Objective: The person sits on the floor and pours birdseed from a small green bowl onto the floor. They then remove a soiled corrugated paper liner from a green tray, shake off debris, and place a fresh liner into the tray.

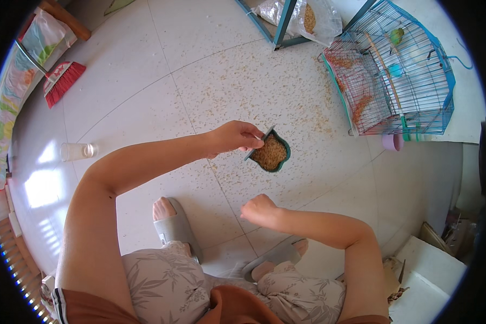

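My left hand (237,135) grips the flat back edge of a small dark green feeder cup (287,153), above the tiled floor. The cup is full of brown seed (270,154). To the lower right of the cup is my right hand (260,210), its fingers curled in, with nothing seen in it. Seed husks (243,95) lie scattered over the tiles around the cup. At the upper right stands a blue wire birdcage (413,81) with a green bird (397,36) inside, and more husks in its reddish bottom part.
A clear plastic bag of seed (310,20) lies by a blue metal frame (285,24). A clear plastic cup (77,152) lies on its side at left, below a red broom (62,83). A purple cup (393,142) is at the cage's base. White foam box pieces (429,263) are at lower right.
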Demonstrator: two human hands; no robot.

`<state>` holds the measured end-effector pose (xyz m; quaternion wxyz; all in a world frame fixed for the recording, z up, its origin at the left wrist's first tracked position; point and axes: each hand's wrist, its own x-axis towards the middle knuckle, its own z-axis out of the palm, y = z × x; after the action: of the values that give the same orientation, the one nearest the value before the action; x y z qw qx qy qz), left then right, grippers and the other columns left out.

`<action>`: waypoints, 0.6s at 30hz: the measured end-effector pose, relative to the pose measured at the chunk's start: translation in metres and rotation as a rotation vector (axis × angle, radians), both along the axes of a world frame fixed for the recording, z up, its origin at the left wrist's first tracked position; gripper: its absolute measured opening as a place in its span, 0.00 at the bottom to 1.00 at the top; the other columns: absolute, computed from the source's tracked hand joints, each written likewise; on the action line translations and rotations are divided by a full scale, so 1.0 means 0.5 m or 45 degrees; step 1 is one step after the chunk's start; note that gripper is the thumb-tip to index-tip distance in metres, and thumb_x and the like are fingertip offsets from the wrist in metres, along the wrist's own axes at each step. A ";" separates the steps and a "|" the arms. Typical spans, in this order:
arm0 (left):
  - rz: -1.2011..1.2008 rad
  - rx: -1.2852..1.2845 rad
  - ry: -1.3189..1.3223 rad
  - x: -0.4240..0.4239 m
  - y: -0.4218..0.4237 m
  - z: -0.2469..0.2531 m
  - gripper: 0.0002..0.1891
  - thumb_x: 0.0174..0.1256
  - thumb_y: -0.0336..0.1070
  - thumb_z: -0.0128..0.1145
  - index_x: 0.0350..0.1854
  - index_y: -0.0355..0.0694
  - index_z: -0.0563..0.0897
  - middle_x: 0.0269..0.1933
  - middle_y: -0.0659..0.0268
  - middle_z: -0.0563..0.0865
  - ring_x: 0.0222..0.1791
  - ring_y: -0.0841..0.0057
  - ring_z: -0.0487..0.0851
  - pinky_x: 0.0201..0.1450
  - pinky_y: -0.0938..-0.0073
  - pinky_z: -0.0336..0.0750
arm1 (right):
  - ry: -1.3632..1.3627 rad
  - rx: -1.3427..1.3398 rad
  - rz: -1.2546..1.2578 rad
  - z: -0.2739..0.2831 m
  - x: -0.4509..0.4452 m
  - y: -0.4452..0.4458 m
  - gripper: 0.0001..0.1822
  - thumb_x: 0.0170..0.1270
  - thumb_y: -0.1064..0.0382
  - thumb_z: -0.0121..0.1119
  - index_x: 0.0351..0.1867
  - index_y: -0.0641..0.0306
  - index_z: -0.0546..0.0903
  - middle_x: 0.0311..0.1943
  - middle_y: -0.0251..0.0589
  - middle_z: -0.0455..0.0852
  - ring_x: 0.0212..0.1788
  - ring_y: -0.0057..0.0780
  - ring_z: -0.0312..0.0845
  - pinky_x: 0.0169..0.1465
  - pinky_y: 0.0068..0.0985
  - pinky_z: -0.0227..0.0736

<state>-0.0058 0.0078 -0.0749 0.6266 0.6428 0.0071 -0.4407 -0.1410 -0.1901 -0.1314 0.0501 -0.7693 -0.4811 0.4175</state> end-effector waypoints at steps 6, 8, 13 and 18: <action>0.116 -0.065 0.022 -0.016 -0.010 0.013 0.22 0.66 0.40 0.62 0.57 0.33 0.77 0.40 0.70 0.81 0.38 0.84 0.73 0.44 0.80 0.70 | -0.030 -0.033 0.048 0.004 0.001 0.007 0.07 0.52 0.66 0.59 0.28 0.61 0.87 0.27 0.44 0.87 0.33 0.40 0.86 0.33 0.38 0.78; 0.182 -0.114 0.049 -0.017 -0.018 0.011 0.23 0.66 0.40 0.63 0.58 0.33 0.77 0.41 0.69 0.81 0.39 0.82 0.74 0.46 0.78 0.70 | -0.063 -0.040 0.087 -0.008 -0.001 -0.001 0.06 0.52 0.66 0.59 0.27 0.61 0.87 0.27 0.44 0.87 0.33 0.40 0.86 0.32 0.38 0.78; 0.009 -0.094 -0.018 -0.005 -0.016 0.059 0.22 0.65 0.40 0.64 0.57 0.34 0.77 0.46 0.67 0.82 0.46 0.82 0.76 0.51 0.77 0.70 | -0.100 0.081 0.101 -0.009 0.002 -0.001 0.05 0.51 0.68 0.58 0.25 0.61 0.86 0.26 0.44 0.87 0.30 0.39 0.86 0.30 0.36 0.78; 0.016 -0.206 -0.126 0.024 -0.011 0.119 0.23 0.64 0.42 0.64 0.57 0.34 0.78 0.47 0.66 0.83 0.50 0.81 0.76 0.57 0.75 0.68 | -0.079 0.036 0.057 -0.019 -0.001 -0.002 0.06 0.54 0.69 0.55 0.31 0.64 0.82 0.25 0.46 0.86 0.30 0.43 0.85 0.31 0.39 0.78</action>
<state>0.0060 0.0025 -0.0152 0.6789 0.6110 -0.0554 -0.4034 -0.1413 -0.1909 -0.1408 0.0365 -0.7701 -0.5053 0.3875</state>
